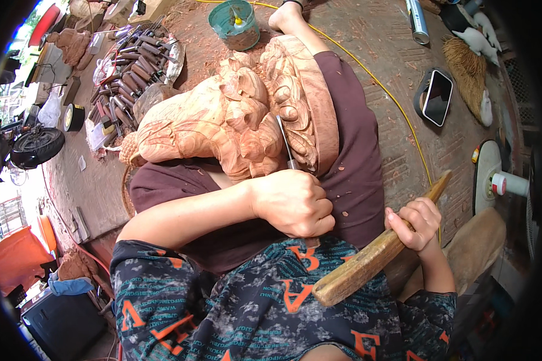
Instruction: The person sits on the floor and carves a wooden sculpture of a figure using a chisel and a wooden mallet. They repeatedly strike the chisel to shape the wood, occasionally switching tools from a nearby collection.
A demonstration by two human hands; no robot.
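- The left hand (292,201) is clenched around a metal chisel (285,141), its grip wrapped low on the shaft so the blade points up toward twelve o'clock into the carving; held that close, the edge can be steered finely.
- The chisel tip rests against the wooden carving (235,117), a pale, ornate block of curls and scales lying across the person's lap on maroon trousers (349,174), propped there so the knees steady it.
- The right hand (417,224), at about four o'clock from the carving, is closed on a wooden mallet (373,256). The mallet slants from lower left to upper right and hangs apart from the chisel's end, not touching it.
- At ten o'clock from the carving a spread of chisels and gouges (132,72) lies on the floor, fanned out within reach.
- A teal bucket (235,24) sits at twelve o'clock, beside a bare foot.
- At two o'clock a phone (437,96) rests on the brick floor (379,42), near a straw brush (467,69); a yellow cord (397,108) curves past.
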